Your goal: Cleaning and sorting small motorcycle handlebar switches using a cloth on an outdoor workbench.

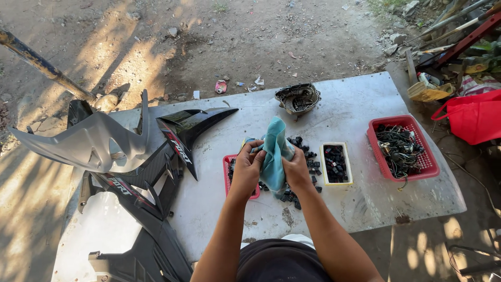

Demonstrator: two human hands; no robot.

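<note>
Both hands are up over the middle of the table, and each grip is closed on the same teal cloth [275, 151]. The left hand [249, 166] pinches its left edge, fingers curled in tight; the right hand [296, 168] bunches the lower right part, and the cloth peaks up between them. Whether anything small sits inside the folds, I cannot tell.

Right under the hands, loose small black parts [300, 172] lie scattered on the grey table [355, 99]. A small red tray [228, 175] peeks out beneath the left wrist, with black bits in it. Just to the right sits a pale yellow tray [323, 166] packed with more black pieces. Further right, well apart from the hands, a red basket [425, 169] holds a tangle of wires.

At the far edge rests a dark metal engine cover [298, 98], open side up. On the left, grey and black motorcycle fairing panels [130, 151] sprawl over the table's corner. Off to the right, a red bag [477, 117] lies on the ground.
</note>
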